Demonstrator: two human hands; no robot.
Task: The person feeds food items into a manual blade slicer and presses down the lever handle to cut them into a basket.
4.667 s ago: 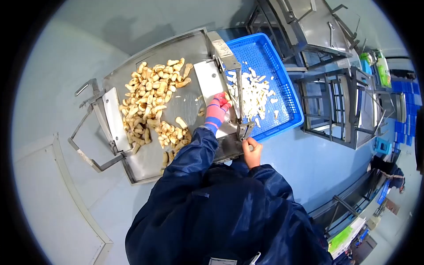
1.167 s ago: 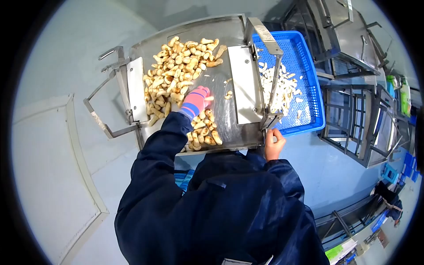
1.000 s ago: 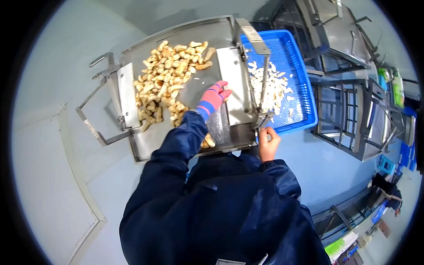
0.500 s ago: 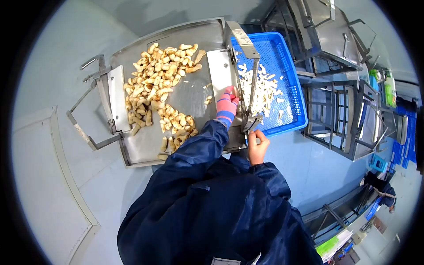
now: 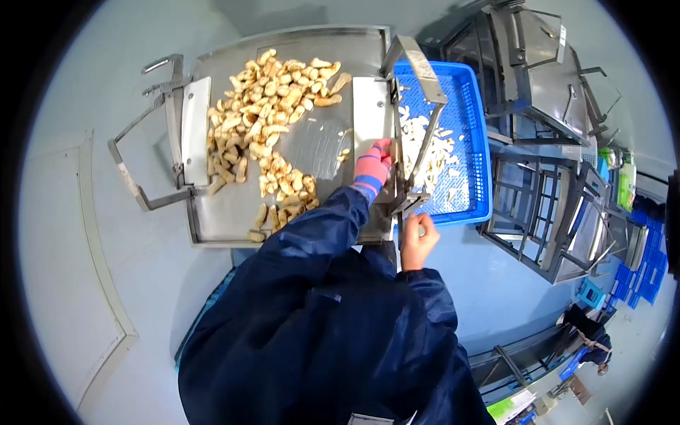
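My left hand point(image 5: 374, 168), in a pink and blue striped glove, is closed over the white board point(image 5: 372, 106) beside the hinged metal cutter point(image 5: 429, 131). Whatever its fingers hold is too small to make out. My bare right hand point(image 5: 418, 239) is curled round the cutter's handle end at the tray's near right corner. Brown-and-cream mushroom-like pieces point(image 5: 265, 106) lie heaped on the steel tray point(image 5: 219, 230). Across the cutter, a blue basket point(image 5: 467, 191) holds white slices point(image 5: 433, 156).
A second white board with a folded metal arm point(image 5: 173, 127) stands at the tray's left edge. Metal frames point(image 5: 531, 205) stand on the right. Another person point(image 5: 591, 340) is far off at the lower right, near blue crates point(image 5: 641, 273).
Since a second ago, my left hand has moved from the tray onto the white board, and its fingers have closed. My right hand stays at the handle. The view has shifted slightly.
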